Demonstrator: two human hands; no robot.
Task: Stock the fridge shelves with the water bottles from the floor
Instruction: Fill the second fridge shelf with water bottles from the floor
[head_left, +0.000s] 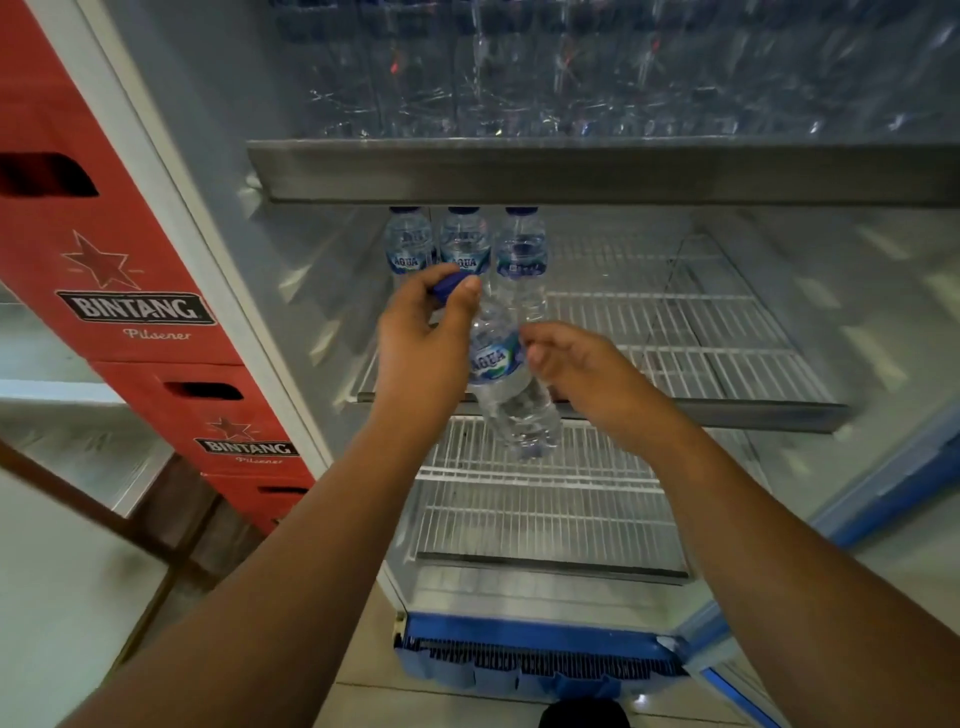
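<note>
I see the left hand (421, 338) closed around the blue cap end of one water bottle (506, 379), which hangs tilted in front of the middle wire shelf (675, 332), over its front edge. The right hand (571, 364) is half open just beside the bottle's label; I cannot tell whether it touches. Three standing bottles (465, 244) line the shelf's back left corner. Two red crates (135, 260) are stacked left of the fridge.

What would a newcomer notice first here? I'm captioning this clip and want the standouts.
Centre frame, the left hand grips a water bottle by its blue cap, the right hand open beside it. Behind, three bottles stand at the middle wire shelf's back left. Red Bintang crates are stacked left of the fridge.
</note>
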